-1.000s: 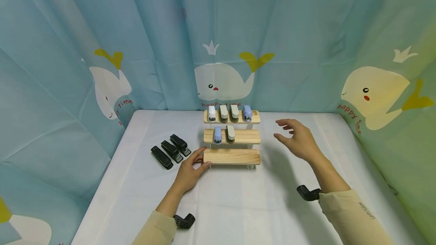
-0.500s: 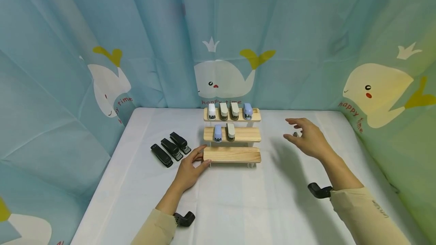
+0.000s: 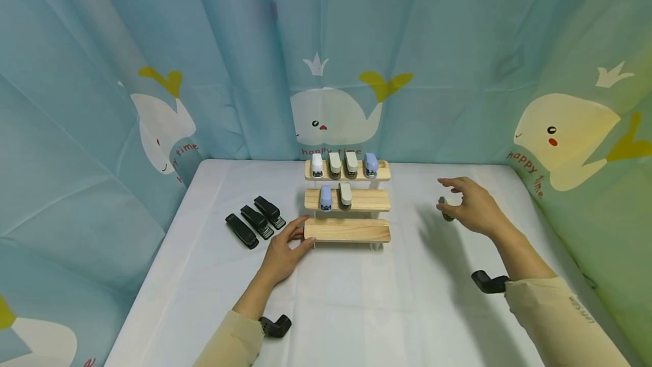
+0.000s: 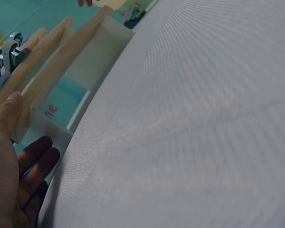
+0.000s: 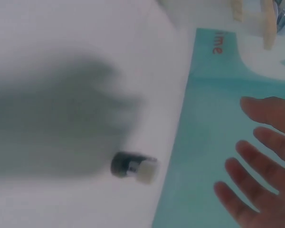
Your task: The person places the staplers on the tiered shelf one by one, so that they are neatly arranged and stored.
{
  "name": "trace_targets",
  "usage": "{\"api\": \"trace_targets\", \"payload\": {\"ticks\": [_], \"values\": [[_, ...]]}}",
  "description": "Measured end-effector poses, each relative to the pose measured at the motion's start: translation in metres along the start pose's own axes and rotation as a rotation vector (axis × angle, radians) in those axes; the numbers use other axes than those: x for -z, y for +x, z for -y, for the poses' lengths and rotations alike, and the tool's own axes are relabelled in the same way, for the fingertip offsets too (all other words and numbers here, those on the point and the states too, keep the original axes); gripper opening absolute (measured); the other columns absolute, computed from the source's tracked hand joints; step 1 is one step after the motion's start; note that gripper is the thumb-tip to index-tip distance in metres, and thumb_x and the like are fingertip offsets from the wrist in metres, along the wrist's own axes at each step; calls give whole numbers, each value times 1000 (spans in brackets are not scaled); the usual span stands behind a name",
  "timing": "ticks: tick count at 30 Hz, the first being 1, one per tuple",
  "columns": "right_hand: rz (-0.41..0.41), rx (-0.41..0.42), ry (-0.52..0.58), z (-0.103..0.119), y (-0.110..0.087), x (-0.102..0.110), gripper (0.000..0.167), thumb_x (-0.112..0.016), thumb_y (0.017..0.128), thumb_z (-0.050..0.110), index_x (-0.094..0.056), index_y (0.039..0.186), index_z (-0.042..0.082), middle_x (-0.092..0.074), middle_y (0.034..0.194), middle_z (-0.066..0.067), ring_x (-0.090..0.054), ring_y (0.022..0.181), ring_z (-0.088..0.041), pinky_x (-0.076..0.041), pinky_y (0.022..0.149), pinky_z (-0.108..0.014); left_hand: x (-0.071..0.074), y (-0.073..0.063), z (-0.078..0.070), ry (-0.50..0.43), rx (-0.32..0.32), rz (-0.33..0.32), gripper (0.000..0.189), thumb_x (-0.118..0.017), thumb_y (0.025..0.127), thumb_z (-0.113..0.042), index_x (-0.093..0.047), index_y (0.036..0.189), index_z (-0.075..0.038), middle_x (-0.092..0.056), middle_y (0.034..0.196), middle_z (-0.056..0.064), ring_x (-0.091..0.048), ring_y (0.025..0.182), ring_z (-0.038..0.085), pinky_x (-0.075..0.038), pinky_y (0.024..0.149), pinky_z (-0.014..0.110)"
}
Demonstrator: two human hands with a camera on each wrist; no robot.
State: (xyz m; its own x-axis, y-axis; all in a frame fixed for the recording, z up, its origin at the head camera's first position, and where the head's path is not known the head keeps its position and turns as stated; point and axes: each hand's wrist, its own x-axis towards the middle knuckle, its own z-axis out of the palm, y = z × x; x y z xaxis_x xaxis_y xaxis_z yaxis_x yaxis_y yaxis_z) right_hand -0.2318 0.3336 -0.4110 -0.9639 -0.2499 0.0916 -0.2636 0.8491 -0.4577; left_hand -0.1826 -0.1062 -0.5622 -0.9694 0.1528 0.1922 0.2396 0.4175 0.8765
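Note:
My left hand (image 3: 279, 258) holds the left end of the lowest tier of a three-tier wooden display rack (image 3: 351, 230), thumb against the edge. Out to the right, my right hand (image 3: 476, 208) hovers with spread fingers above a small grey-beige stapler (image 5: 135, 167). That stapler lies on the table apart from the fingers in the right wrist view; the thumb partly covers it in the head view. Along the rack's top tier stand a white stapler (image 3: 317, 165), two beige ones and a blue one (image 3: 370, 165). The middle tier carries a blue stapler (image 3: 326, 198) and a beige stapler (image 3: 345, 195).
Left of the rack, three black staplers (image 3: 257, 222) lie side by side at a slant on the white tablecloth (image 3: 346, 304). A blue curtain (image 3: 244, 72) with whale prints hangs behind the table and along both sides.
My right hand has moved right, away from the rack, uncovering part of the small stapler beneath it. The left hand stays at the rack's end. The head view has tilted slightly.

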Motion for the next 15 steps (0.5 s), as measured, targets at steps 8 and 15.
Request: {"api": "trace_targets", "payload": {"ticks": [8,15], "values": [[10,-24,-6,-11,1,3,62,-78,92,21,-54,146,0,-51,148,-28,-58,124,-52,-48,89,-67,-1,0,1,7,0,-8,65,-74,95,-44,-50,154,-27,-75,126,-2,-71,118,21,-47,110,56],[34,-14,-28,-19,1,6,64,-79,90,17,-53,145,-4,-50,145,-32,-58,122,-53,-47,91,-68,0,0,0,16,-6,-12,64,-74,95,-43,-50,153,-31,-76,124,-2,-71,117,21,-48,110,54]]}}
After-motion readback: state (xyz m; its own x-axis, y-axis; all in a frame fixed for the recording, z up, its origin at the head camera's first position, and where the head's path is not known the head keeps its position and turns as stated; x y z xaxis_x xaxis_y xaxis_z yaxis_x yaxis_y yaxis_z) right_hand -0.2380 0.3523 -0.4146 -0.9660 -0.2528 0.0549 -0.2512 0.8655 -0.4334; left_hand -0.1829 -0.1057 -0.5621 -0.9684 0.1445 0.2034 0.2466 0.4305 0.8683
